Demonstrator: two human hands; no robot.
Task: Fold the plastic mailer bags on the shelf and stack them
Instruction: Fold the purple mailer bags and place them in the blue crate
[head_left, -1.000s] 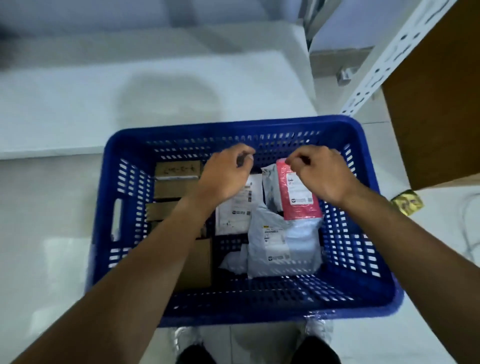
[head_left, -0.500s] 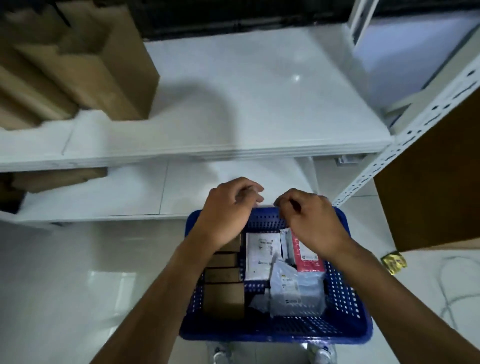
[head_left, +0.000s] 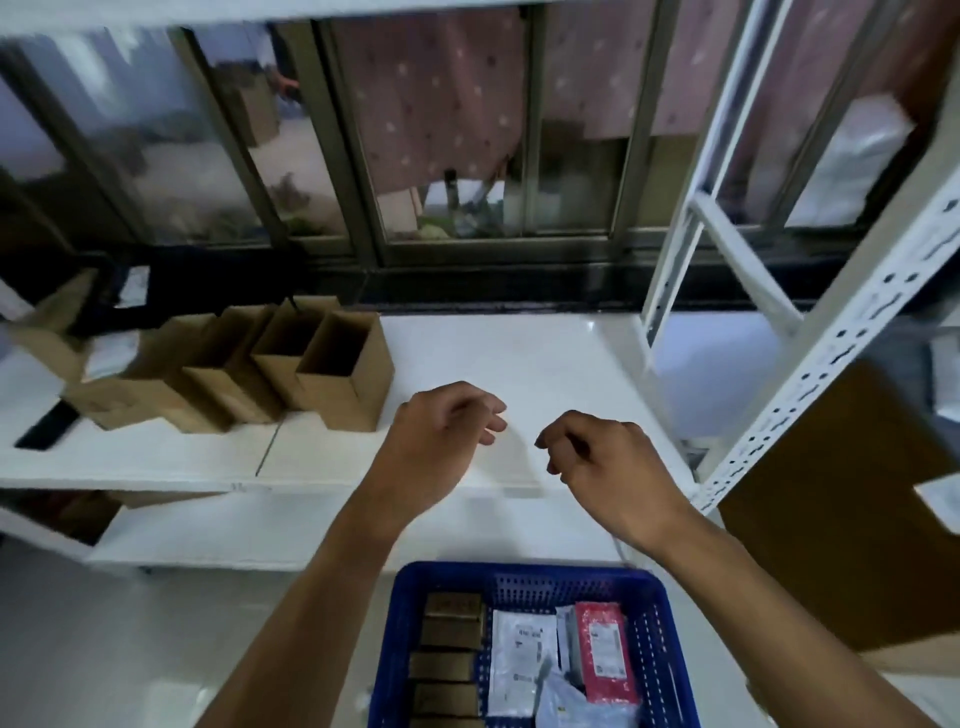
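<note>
Head view: left hand and right hand hover apart over white shelf, fingers loosely curled, can't tell if pinching anything; mailer bags in blue basket bottom centre, below both hands, long axes up-frame, nearer right hand.

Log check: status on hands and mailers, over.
Left hand, right hand curled over shelf, hold unclear. Mailer bags in blue basket. Cardboard boxes at shelf's left.

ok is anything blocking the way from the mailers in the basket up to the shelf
Nothing visible does. The mailers lie uncovered in the blue basket; the white shelf under the left hand and right hand is bare, with the cardboard boxes off to its left.
</note>
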